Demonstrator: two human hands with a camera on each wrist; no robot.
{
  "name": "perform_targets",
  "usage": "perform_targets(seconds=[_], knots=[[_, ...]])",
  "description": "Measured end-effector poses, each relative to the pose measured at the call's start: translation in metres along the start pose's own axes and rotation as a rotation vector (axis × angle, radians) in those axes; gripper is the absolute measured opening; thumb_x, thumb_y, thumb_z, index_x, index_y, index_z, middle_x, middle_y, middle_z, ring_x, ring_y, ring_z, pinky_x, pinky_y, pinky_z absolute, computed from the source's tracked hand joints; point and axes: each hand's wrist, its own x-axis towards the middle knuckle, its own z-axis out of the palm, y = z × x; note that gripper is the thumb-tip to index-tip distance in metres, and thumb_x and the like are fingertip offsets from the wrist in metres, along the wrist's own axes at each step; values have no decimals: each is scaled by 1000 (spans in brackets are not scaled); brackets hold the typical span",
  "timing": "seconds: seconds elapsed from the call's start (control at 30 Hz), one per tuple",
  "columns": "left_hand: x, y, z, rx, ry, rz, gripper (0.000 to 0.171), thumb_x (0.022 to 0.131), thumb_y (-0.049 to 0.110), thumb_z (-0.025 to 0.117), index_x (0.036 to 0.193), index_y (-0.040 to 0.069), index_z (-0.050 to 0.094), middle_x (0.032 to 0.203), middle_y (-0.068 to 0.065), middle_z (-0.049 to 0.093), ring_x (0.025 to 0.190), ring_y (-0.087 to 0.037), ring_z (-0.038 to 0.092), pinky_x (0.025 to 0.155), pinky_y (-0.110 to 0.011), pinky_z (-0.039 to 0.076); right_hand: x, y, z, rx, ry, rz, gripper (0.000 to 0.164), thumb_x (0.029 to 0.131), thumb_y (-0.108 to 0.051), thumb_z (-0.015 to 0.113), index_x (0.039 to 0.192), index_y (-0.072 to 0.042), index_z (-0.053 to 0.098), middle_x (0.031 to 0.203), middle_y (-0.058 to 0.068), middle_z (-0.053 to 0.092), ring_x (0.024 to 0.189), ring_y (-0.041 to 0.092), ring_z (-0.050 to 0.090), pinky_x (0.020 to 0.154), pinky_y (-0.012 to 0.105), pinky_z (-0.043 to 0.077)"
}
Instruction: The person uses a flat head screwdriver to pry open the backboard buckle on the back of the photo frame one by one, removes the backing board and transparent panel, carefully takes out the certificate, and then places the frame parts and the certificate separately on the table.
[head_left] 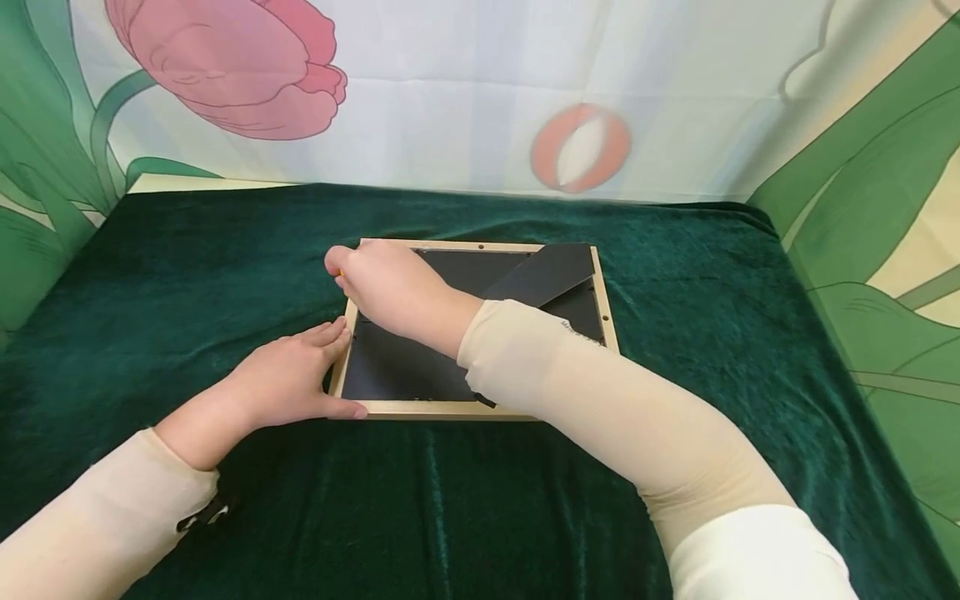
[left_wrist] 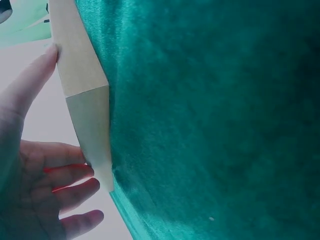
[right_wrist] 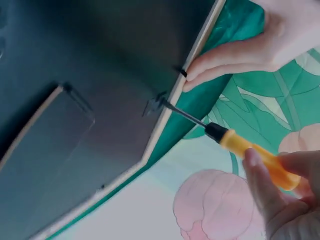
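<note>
A picture frame with a pale wooden border (head_left: 442, 408) and black backing board (head_left: 397, 367) lies face down on green cloth. My right hand (head_left: 397, 287) is over its far left part, gripping a screwdriver (right_wrist: 235, 141) by the yellow handle. In the right wrist view, the screwdriver's tip meets a small dark clip (right_wrist: 154, 104) at the frame's inner edge; the exact contact is blurred. With fairly straight fingers, my left hand (head_left: 281, 379) touches the left side of the frame, its thumb on the near corner. The left wrist view shows that corner (left_wrist: 87, 95) between thumb and fingers.
A black stand leg (head_left: 562, 271) lies slantwise across the backing toward the far right corner. Small dark tabs (head_left: 605, 317) dot the border. Green velvet cloth (head_left: 712, 333) covers the table, and a printed curtain (head_left: 450, 100) hangs behind it.
</note>
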Motion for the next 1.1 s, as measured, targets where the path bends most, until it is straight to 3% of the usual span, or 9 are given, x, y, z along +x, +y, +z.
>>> perform_targets(seconds=[0.17,0.33,0.43,0.6,0.73,0.9,1.1], knots=[[0,-1,1,12,-10,-35,102,69,64,69,138,-4,38,143,-24,34,129,-37,37,96,-51,39,-7,22,-9,102,29,128,26,96,-18,53,119,-8,59,108,5,65,83,11,61,76,19,48],[-3,-2,3,12,-19,-67,104,69,65,69,139,-4,36,144,-24,32,129,-38,36,97,-51,39,-23,53,-12,258,33,206,25,94,-20,57,115,-7,63,102,5,65,75,11,63,66,22,48],[-3,-2,4,5,-10,-64,103,69,63,69,140,-4,35,144,-24,32,129,-38,36,97,-51,38,-36,71,-10,262,33,238,29,93,-21,59,117,-6,64,96,5,66,76,13,64,64,24,48],[-1,-1,4,14,-2,-43,102,70,62,69,139,-6,36,144,-23,32,131,-36,34,99,-50,37,-57,99,-7,220,80,310,26,91,-22,61,114,-9,66,83,2,67,74,14,61,62,27,44],[-1,-1,5,19,-10,-41,102,70,61,70,138,-6,36,144,-23,32,131,-36,34,99,-50,37,-58,111,-2,199,97,352,22,92,-24,60,109,-11,67,77,1,64,71,16,61,61,28,43],[-1,-3,6,26,-5,-40,102,70,62,70,138,-7,36,143,-23,32,131,-36,35,99,-49,37,-45,105,3,98,111,327,25,92,-26,61,111,-13,67,78,2,64,66,15,57,61,28,44],[1,-2,5,25,-8,-43,103,70,63,69,139,-6,36,144,-23,32,131,-36,35,99,-49,38,-31,87,2,-125,109,281,25,93,-29,58,110,-14,68,90,2,67,72,18,58,62,31,48]])
